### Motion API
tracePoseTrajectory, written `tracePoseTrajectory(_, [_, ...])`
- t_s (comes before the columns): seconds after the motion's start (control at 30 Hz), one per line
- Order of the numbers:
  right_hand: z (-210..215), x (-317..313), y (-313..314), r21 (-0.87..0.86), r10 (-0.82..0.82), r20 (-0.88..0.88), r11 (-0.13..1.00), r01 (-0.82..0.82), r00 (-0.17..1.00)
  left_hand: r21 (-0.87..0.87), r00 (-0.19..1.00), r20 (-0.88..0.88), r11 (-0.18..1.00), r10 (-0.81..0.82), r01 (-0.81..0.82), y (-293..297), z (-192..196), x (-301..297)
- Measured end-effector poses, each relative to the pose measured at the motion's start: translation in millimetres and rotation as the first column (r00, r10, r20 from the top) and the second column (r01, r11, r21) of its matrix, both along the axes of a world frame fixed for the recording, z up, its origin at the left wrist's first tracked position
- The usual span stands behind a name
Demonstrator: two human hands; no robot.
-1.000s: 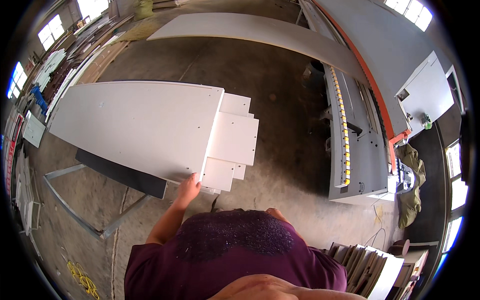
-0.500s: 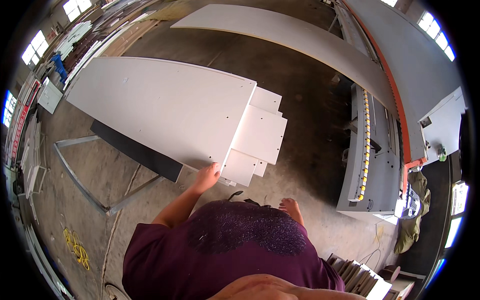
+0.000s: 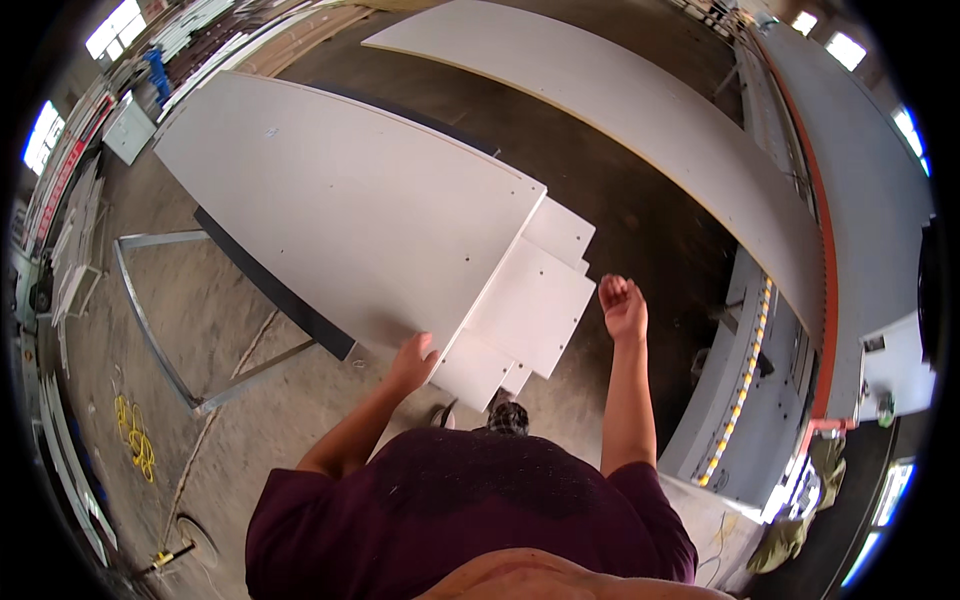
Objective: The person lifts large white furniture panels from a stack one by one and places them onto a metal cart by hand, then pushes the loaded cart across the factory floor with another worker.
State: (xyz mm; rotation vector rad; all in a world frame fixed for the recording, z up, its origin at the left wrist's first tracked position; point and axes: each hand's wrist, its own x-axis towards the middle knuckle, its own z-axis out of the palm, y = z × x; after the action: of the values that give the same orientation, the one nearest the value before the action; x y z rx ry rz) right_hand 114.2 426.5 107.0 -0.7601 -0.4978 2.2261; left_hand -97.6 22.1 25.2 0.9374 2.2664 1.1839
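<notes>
While resting at the near corner of the large white board (image 3: 340, 215), left hand (image 3: 412, 362) lies with fingers spread loosely on the panel edge, touching rather than gripping, just beside the small white panels (image 3: 530, 300). Stacked in steps at the near end of that board, overlapping one another and jutting past its edge toward the floor. Raised in the air to the right of the stack, right hand (image 3: 622, 305) curls half closed, holding nothing, clear of every panel. Beneath the big board, a dark slab (image 3: 275, 290) peeks out along the left edge, carried on a grey metal frame (image 3: 150, 320) standing on the concrete floor (image 3: 230, 400). Lying on the floor near the frame's left corner, a coil of yellow cable (image 3: 135, 440). Farther off, beyond a strip of bare floor, a second long white board (image 3: 620, 110) runs diagonally. Along its right side, a long grey machine (image 3: 760, 400) with an orange rail and a row of yellow markings. At the lower edge, a dark purple shirt (image 3: 470, 510) fills the view, with both bare forearms reaching out from it.
</notes>
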Motion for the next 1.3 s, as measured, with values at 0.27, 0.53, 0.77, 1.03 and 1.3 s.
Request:
tracePoseTrajectory(0.27, [-46, -176, 223, -0.17, -0.074, -0.055, 0.983, 0.063, 0.996, -0.085, 0.957, 0.09, 0.96, 0.275, -0.267, 18, -24, 6])
tracePoseTrajectory(0.53, [-68, -244, 264, -0.106, -0.237, -0.149, 0.969, 0.223, 0.96, -0.149, 0.916, -0.018, 0.905, 0.401, -0.399, 36, 1, 18])
tracePoseTrajectory(0.77, [-37, -238, 219, -0.51, -0.302, -0.039, 0.825, 0.241, 0.952, -0.139, 0.803, 0.281, 0.85, 0.525, -0.507, 37, -10, -7])
tracePoseTrajectory(1.03, [-5, -217, 135, -0.636, -0.294, 0.042, 0.729, 0.253, 0.955, -0.194, 0.771, 0.303, 0.828, 0.56, -0.526, 43, 8, -8])
tracePoseTrajectory(1.3, [-20, -195, 63, -0.639, -0.236, 0.005, 0.746, 0.185, 0.972, -0.047, 0.808, 0.288, 0.85, 0.514, -0.524, 31, -20, -7])
